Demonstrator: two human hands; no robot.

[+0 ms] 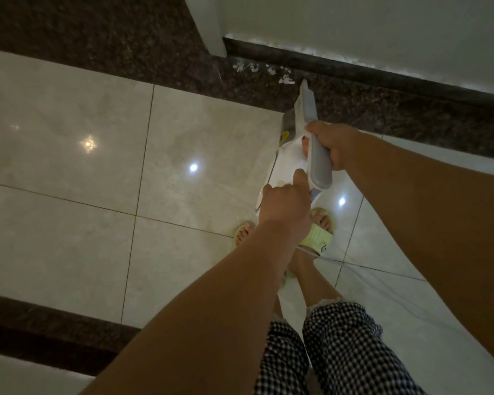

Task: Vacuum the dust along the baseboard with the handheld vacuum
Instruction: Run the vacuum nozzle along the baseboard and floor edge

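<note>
Two hands with fingers gripping vacuum, white scraps beside baseboard, cord underfoot

Open tile floor to left, unobstructed. Ahead: wall and dark baseboard close off far side; white door frame blocks corner. Scraps on dark strip between nozzle and frame. Cord trailing right of feet.

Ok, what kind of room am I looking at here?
Probably a home hallway or room edge: glossy tile floor with a dark stone border, a dark baseboard under a white wall, and slippers on the feet.
</note>
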